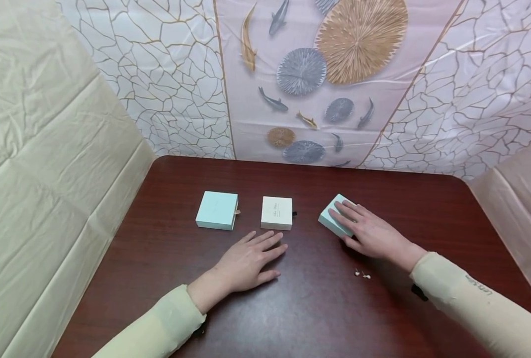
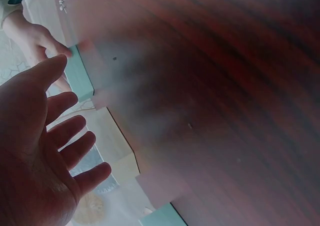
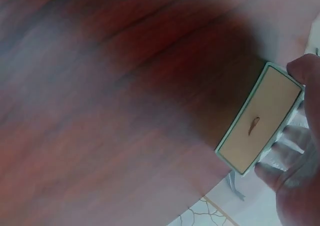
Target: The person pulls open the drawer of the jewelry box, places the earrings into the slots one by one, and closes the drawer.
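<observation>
In the head view, my right hand [image 1: 373,233] lies over a small light-blue drawer box [image 1: 325,219], its outstretched fingers resting on the lid and the thumb at the near corner. The right wrist view shows the box's beige drawer front [image 3: 260,121] with a small ribbon tab [image 3: 254,126]. My left hand [image 1: 247,261] is spread out over the table and holds nothing. Just beyond its fingertips sits a cream box [image 1: 276,211] with printed writing and a black tab. A pair of small earrings [image 1: 362,274] with white balls lies below my right hand.
Another light-blue box [image 1: 218,209] with a tan ribbon tab stands left of the cream one. All rest on a dark reddish-brown wooden table [image 1: 310,318]. Patterned cloth [image 1: 176,89] hangs behind it, and pale cloth walls [image 1: 46,199] flank both sides.
</observation>
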Available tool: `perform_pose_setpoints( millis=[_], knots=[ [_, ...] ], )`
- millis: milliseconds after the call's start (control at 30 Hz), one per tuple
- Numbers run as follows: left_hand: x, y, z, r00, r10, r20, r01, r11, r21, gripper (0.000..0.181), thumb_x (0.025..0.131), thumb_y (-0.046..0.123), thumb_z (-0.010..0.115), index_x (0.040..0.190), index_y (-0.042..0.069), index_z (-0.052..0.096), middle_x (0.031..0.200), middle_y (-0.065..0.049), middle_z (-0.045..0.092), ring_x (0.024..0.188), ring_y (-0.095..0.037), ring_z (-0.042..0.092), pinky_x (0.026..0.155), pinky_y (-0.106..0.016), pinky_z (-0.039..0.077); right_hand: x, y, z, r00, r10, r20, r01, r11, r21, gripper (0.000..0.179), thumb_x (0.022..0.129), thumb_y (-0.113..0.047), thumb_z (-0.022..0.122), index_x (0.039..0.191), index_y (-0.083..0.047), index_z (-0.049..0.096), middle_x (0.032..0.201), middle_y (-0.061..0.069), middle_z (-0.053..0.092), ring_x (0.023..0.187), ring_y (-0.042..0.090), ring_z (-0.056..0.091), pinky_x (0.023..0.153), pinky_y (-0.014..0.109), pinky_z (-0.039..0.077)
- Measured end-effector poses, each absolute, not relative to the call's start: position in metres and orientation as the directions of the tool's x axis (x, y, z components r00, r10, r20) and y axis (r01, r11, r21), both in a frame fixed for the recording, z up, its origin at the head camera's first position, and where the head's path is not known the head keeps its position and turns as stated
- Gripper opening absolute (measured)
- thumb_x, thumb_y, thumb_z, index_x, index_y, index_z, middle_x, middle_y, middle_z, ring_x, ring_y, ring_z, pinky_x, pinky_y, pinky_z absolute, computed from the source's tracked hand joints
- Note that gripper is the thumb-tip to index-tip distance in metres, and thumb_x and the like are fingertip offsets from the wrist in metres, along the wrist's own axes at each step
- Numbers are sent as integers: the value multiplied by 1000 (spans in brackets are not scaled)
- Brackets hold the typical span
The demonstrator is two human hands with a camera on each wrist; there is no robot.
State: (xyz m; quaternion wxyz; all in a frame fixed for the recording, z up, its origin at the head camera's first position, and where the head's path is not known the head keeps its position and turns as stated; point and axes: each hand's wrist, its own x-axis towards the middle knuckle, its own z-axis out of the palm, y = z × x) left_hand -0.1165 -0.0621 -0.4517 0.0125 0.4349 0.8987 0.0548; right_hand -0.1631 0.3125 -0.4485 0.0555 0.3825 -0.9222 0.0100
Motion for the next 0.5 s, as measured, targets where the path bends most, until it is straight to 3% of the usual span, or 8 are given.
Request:
perform_pose_setpoints(
  millis=[167,500],
  knots=[
    [-117,-64,-451,-622,783,26,780,616,110,62,106,52,62,159,21,55,168,-7,45,156,-26,40,124,-55,38,-165,315,-449,-625,-771,122,-767,635,89,74,91,-16,79,156,2,50,156,28,52,144,47,51,114,61,46],
    [-117,-62,-451,-614,789,18,784,608,125,61,107,50,62,160,21,54,169,-5,44,157,-26,39,125,-54,36,-166,313,-449,-536,-838,107,-828,546,128,73,90,-17,80,156,-1,52,159,25,50,145,44,51,113,58,48]
  ],
)
